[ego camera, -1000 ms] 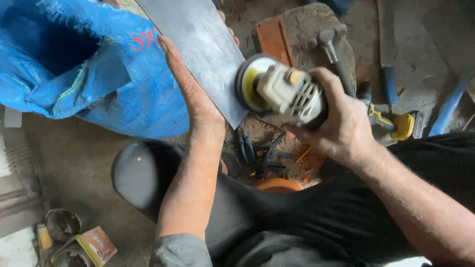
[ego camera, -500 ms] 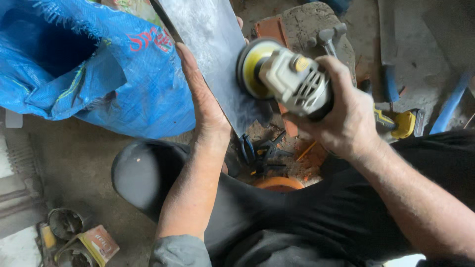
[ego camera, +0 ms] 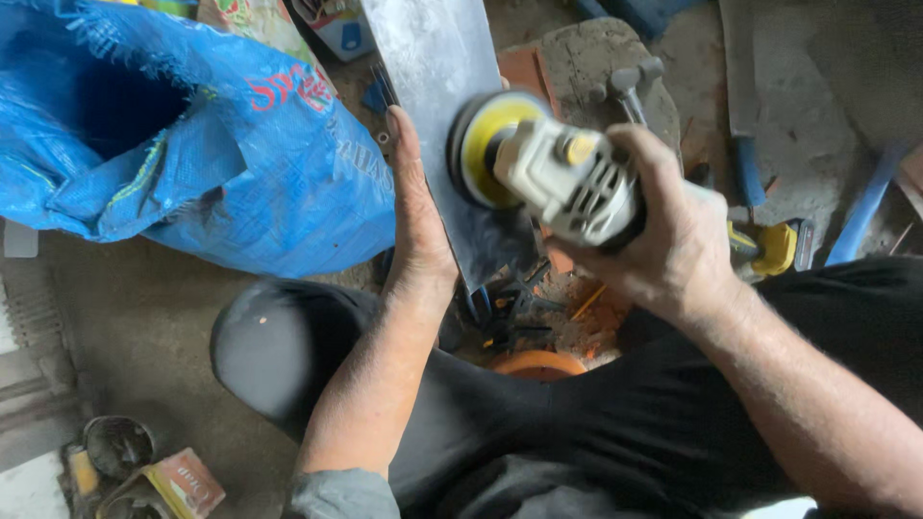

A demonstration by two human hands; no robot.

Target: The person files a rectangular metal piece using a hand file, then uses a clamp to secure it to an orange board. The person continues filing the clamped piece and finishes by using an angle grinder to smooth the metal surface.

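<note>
nearest the camera are the person's black trousers and two bare forearms. the right hand (ego camera: pixel 663 240) is wrapped tight round the body of one grey angle grinder (ego camera: pixel 567 178), fingers curled fully over it, thumb side up. the grinder looks heavy for its size, hard and rigid, and probably pulls when spinning, so the thick motor body, where the hand already sits, seems the sound place to hold it, well back from the yellow-backed disc (ego camera: pixel 486 144), which lies on or just over the metal. the left hand (ego camera: pixel 415 216) lies flat, fingers straight and together, pressed along the left edge of one long grey metal sheet (ego camera: pixel 433 58) that runs away from the knees. the sheet looks stiff, thin and likely sharp at its edges, so flat-palm pressure seems safer than gripping the rim. under it sits one rough stone block (ego camera: pixel 596 58). to the left lies one blue woven sack (ego camera: pixel 173 144). farther right are one yellow-handled tool (ego camera: pixel 774 248) and two blue bars (ego camera: pixel 870 202) on the ground.
</note>
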